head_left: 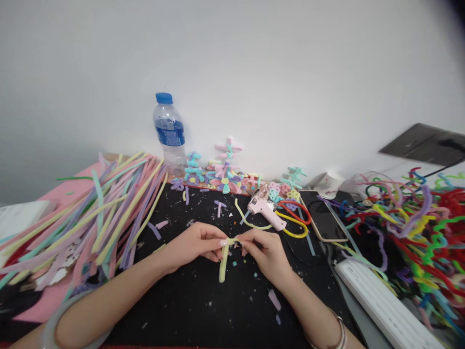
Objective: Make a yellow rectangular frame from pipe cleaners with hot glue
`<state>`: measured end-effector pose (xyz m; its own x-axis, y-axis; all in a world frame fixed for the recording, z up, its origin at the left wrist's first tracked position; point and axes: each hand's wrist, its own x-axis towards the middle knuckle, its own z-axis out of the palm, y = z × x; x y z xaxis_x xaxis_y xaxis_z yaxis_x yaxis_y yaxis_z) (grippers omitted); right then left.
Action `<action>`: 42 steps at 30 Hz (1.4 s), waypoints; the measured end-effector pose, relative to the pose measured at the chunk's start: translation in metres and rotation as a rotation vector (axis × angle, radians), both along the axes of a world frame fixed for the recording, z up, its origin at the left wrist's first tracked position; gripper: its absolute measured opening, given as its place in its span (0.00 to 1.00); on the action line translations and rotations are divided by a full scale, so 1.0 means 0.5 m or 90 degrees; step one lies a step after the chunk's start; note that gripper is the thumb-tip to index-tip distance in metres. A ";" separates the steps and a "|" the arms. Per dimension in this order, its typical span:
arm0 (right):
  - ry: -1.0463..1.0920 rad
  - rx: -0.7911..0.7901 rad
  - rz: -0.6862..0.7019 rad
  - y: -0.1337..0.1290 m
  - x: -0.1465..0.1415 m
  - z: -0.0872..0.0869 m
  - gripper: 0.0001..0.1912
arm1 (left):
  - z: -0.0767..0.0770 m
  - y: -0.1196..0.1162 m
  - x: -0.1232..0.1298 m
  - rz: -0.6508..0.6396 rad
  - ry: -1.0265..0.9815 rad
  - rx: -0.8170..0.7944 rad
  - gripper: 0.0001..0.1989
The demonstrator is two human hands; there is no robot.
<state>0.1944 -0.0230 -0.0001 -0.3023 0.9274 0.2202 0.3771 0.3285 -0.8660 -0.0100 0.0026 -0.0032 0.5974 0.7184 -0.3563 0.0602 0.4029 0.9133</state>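
Left hand (199,245) and right hand (267,254) both pinching yellow strip (224,264). Capped bottle (170,131), eleven o'clock, fill unclear. Paper cup (329,185), two o'clock, tilted, inside hidden.

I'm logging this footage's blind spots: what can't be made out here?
All in the head view:
Pale yellow strip: pinched part, covered by left hand and right hand.
Bottle label: print too small to read.
Long white casing: cut off by the bottom edge.
Curly stems: cut off by the right edge.
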 end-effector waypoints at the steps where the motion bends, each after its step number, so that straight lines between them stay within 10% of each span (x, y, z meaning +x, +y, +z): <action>1: 0.004 -0.009 -0.001 0.000 0.000 -0.001 0.06 | 0.001 0.000 0.000 -0.002 0.001 0.004 0.12; 42: 0.258 -0.248 0.023 0.004 -0.021 -0.004 0.03 | 0.001 0.001 0.005 0.079 0.023 0.114 0.09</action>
